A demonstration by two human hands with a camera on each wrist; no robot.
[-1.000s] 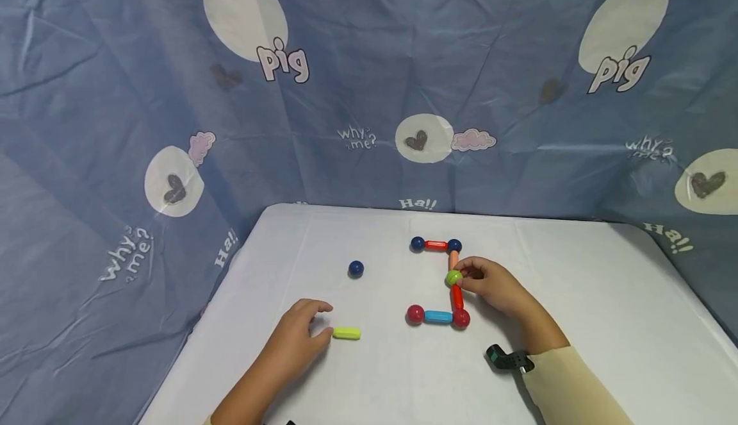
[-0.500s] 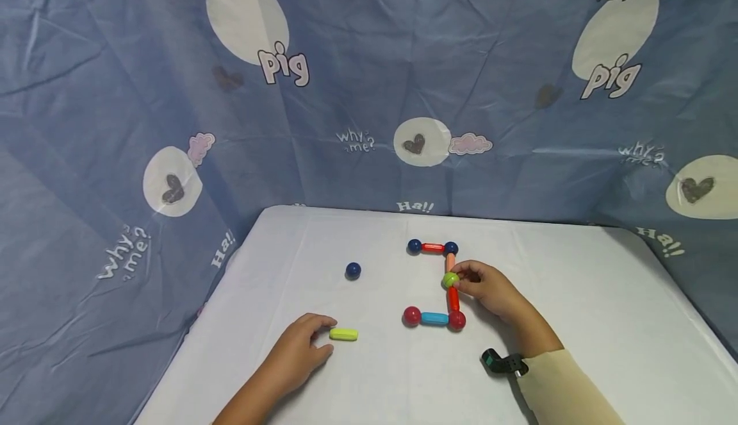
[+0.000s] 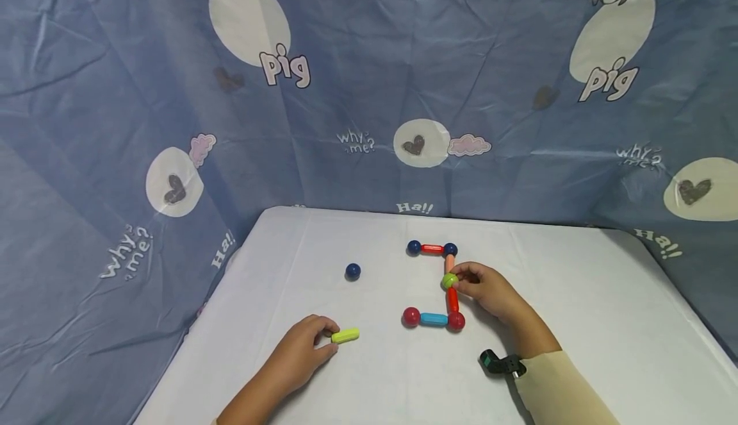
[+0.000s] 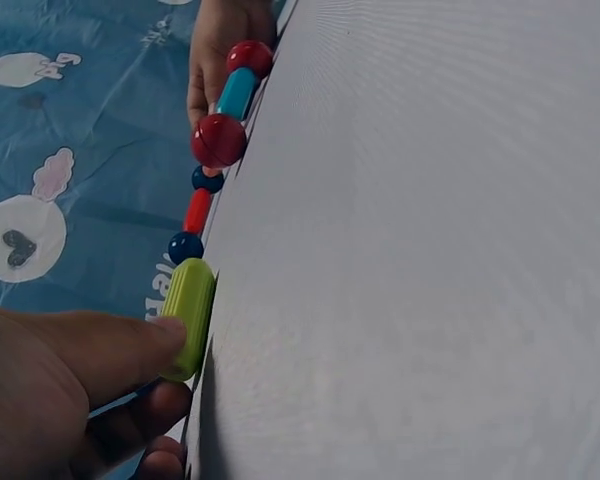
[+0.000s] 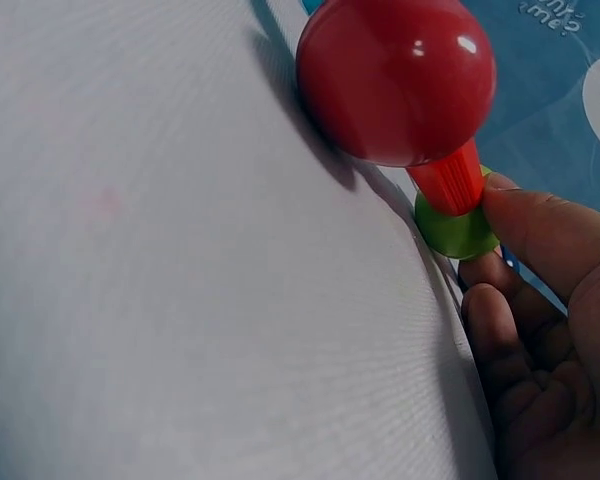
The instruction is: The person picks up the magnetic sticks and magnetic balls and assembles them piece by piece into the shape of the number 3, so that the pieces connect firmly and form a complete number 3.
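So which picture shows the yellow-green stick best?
The left wrist view: the yellow-green stick fills the near frame, its ribbed side clear, with the left hand pinching its end. The head view shows it small on the white table. The right wrist view does not show it.

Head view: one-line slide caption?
Left hand pinches a yellow-green rod; right hand holds the green ball of a rod-and-ball chain.

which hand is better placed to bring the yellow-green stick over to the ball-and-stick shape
Left, most likely. The left hand already pinches the yellow-green stick, while the right hand is busy holding the green ball in the shape.
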